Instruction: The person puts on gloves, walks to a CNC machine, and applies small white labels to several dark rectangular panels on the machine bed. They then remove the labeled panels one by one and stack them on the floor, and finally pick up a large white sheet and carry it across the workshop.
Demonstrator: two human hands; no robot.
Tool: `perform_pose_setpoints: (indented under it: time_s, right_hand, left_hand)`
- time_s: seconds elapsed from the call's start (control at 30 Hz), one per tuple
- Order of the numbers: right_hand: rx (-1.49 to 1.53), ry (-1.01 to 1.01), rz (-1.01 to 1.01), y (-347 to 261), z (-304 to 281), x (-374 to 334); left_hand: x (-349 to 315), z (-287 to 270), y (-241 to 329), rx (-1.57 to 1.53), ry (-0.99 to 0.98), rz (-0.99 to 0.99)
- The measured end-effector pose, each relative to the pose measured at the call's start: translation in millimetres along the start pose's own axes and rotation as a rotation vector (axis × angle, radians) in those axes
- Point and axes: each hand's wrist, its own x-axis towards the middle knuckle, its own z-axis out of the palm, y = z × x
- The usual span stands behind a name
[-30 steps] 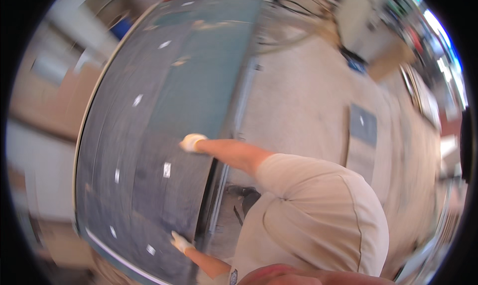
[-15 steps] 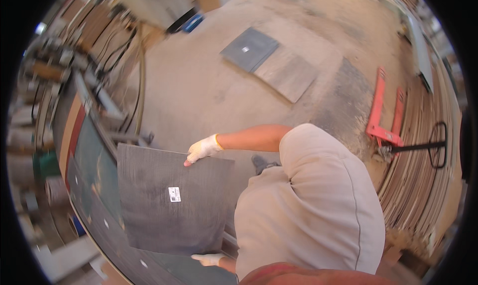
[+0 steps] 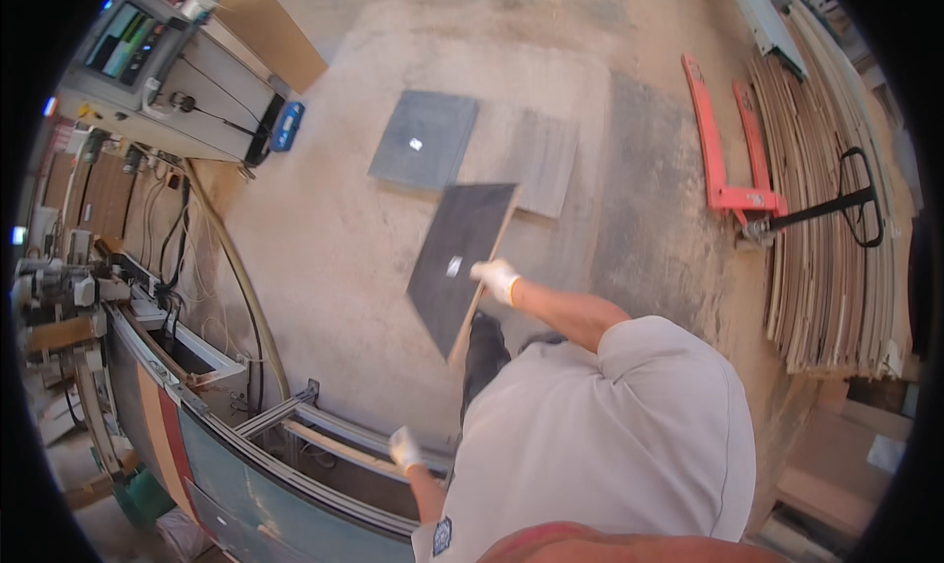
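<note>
**Dark panel held by one edge, right hand only**

Closest in, below the pale shirt (image 3: 610, 425), the gloved left hand (image 3: 403, 450) is apart from the panel and looks empty; how far its fingers are spread cannot be made out. It shows over the metal frame (image 3: 344, 431) beside the green-topped bench (image 3: 246, 494), and whether it touches a rail is unclear.

Farther out, the gloved right hand (image 3: 497, 280) is closed on the light long edge of the dark panel (image 3: 442, 253), about midway along. The panel hangs over the floor, in front of the person's dark-clad leg (image 3: 484, 356).

With only one edge gripped, the panel could twist or slip: its unsupported far side would supply the turning force, and a smooth glove might give little hold. The low corner appears close enough to the leg to knock it.

The panel is tilted, its labelled face turned toward the bench side. Its long axis in this view runs from upper right to lower left, the sharp lower corner pointing back toward the person; true proportions cannot be told at this slant.

Beyond lie a grey slab (image 3: 423, 135) with a white label and a paler board (image 3: 541, 165) just beside it. To their right stands a red pallet jack (image 3: 710, 140), next to stacked sheets (image 3: 821, 238).
</note>
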Motion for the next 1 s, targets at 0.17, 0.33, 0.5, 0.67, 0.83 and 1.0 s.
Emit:
perform_pose_setpoints:
  time_s: [0.17, 0.33, 0.5, 0.67, 0.83, 1.0]
  right_hand:
    - [0.523, 0.564, 0.039, -20, -38, 101]
    - [0.893, 0.690, -0.029, -58, -91, 179]
    - [1.060, 0.578, -0.145, -35, -111, 278]
    - [0.687, -0.107, 0.276, 49, -60, 264]
    - [-0.502, -0.548, 0.453, 61, 19, 189]
    - [-1.458, -0.994, -0.036, 21, 4, 189]
  left_hand:
    - [17, 31, 63, 0.242, -0.454, 0.050]
    - [48, 13, 167, 0.153, -0.573, -0.023]
    - [73, 10, 233, -0.037, -0.437, -0.234]
    - [66, 22, 265, -0.072, -0.395, -0.228]
    - [18, 54, 245, -0.205, -0.367, -0.274]
    - [-44, 98, 164, -0.322, -0.364, -0.284]
